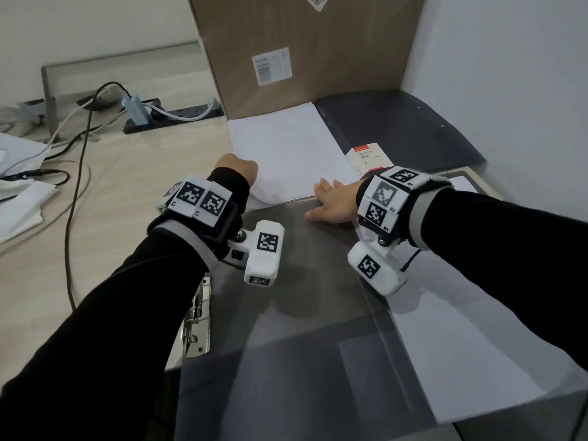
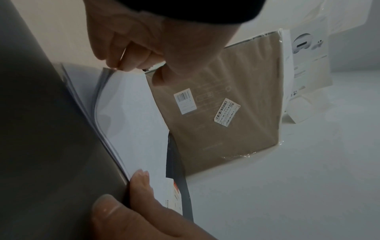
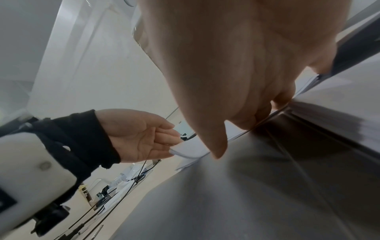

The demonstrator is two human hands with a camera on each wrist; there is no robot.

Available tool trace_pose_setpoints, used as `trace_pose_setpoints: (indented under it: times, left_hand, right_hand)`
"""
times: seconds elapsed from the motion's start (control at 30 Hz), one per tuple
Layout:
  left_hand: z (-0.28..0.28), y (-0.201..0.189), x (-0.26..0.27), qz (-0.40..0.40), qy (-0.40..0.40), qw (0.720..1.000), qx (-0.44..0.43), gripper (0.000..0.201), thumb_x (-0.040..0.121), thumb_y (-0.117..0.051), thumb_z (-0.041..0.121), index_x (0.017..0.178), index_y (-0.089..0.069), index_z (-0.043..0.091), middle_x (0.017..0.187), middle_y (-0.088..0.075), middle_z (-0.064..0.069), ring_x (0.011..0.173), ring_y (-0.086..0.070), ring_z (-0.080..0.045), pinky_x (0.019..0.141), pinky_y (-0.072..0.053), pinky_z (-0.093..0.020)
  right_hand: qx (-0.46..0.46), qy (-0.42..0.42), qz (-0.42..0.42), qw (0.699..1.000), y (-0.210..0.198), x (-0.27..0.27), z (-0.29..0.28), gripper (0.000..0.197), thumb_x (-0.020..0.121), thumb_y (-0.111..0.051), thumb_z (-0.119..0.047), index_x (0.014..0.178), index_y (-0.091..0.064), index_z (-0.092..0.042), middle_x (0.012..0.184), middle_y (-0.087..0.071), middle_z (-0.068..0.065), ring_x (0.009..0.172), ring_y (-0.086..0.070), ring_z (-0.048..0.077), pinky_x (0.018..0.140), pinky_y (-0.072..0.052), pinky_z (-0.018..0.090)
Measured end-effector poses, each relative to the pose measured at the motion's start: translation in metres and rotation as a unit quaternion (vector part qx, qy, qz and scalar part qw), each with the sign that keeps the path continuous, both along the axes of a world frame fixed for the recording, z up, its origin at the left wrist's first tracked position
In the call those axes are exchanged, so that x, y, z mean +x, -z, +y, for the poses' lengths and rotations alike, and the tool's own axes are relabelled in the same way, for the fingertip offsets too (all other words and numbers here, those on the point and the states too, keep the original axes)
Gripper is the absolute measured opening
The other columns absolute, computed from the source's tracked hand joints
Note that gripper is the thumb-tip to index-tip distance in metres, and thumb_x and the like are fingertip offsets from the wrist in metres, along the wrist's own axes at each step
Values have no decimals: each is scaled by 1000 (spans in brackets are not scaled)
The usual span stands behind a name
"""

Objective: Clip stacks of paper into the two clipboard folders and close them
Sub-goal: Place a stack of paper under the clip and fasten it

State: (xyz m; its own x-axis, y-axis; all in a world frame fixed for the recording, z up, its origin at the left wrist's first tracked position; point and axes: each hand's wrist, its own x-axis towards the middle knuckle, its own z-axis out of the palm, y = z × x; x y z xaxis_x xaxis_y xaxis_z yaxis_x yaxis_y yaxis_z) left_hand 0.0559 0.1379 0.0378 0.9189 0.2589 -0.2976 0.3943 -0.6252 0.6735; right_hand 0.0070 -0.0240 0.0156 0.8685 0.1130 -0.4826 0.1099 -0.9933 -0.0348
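L hand (image 1: 238,169) fingers hidden behind own wrist, head view | cardboard box (image 1: 305,49) top cut by frame edge | box label (image 1: 272,66) print too small to read | metal clip (image 1: 198,316) partly under L sleeve

Wooden desk (image 1: 133,173), white walls (image 1: 509,43)

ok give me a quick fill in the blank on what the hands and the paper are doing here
1. The left hand pinches the near left corner of the ____ stack.
2. The right hand lies flat at the far edge of the translucent grey ____ cover.
3. Behind the stack stands a brown ____ box.
4. A metal ____ shows at the folder's left edge.

Missing words: paper; folder; cardboard; clip
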Motion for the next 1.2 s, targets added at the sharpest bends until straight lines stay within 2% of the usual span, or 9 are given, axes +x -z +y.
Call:
trace_pose_setpoints:
  times: [0.07,0.2,0.33,0.47,0.63,0.73,0.87,1.07,1.2]
  left_hand:
    - [4,-1,5,-29,-44,992,-110,41,80,-55,14,116,-56,-5,122,-61,-20,112,-60,-37,94,-51,-39]
    - [0,-2,13,35,-66,965,-251,24,95,-48,13,115,-51,1,119,-59,-21,113,-58,-36,68,-58,-35]
    - [-3,1,20,63,11,996,-56,39,100,-38,15,137,-42,2,132,-52,-20,125,-48,-31,63,-48,-6]
    - [-6,2,13,-64,158,966,194,28,97,-41,27,112,-57,9,118,-60,-10,120,-53,-29,99,-39,-28]
    - [18,-4,1,-167,-26,963,-208,31,88,-39,1,115,-55,2,120,-60,-19,113,-58,-34,100,-47,-45]
    - [24,-17,-44,-193,61,911,-360,28,93,-36,-5,108,-52,11,100,-64,-6,88,-64,-21,80,-56,-35]
    - [34,-20,-91,-182,153,887,-396,25,94,-43,-1,104,-55,18,100,-65,-1,82,-65,-14,80,-54,-33]
    - [46,-28,-114,-181,167,889,-387,40,82,-57,-2,122,-53,3,105,-66,-8,85,-66,-17,83,-54,-34]
    - [45,-34,-119,-212,123,871,-426,23,81,-63,2,103,-64,11,92,-73,1,82,-70,-12,77,-55,-28]
  right_hand:
    - [1,-2,9,1000,0,0,0,75,98,-27,-52,153,2,-10,162,7,6,149,0,28,118,-7,42]
    - [13,-7,10,1000,-3,1,-1,71,99,-27,-48,153,-3,-9,162,2,7,149,-4,28,118,-10,41]
    - [65,4,18,998,-10,-2,-3,61,101,-26,-41,151,-15,-8,160,-11,9,147,-12,29,118,-15,39]
    - [218,82,-37,972,-25,1,-17,45,101,-31,-32,123,-54,0,132,-52,17,123,-47,29,99,-35,32]
    - [445,267,-215,827,-49,-1,-48,49,86,-62,-40,123,-55,-8,113,-59,4,102,-57,19,85,-46,33]
    - [549,297,-112,773,-63,-9,-65,76,75,-70,-52,135,-47,-11,128,-60,4,107,-62,21,94,-49,38]
    - [712,276,0,646,-82,-40,-70,35,94,-55,-21,127,-56,-9,122,-66,11,103,-69,24,79,-59,41]
    - [732,207,-80,644,-85,-75,-55,34,94,-52,-9,129,-54,-7,124,-63,10,105,-67,19,84,-58,33]
    - [713,199,-112,662,-62,-98,-30,39,90,-57,-8,128,-53,1,113,-66,10,91,-68,17,86,-56,30]
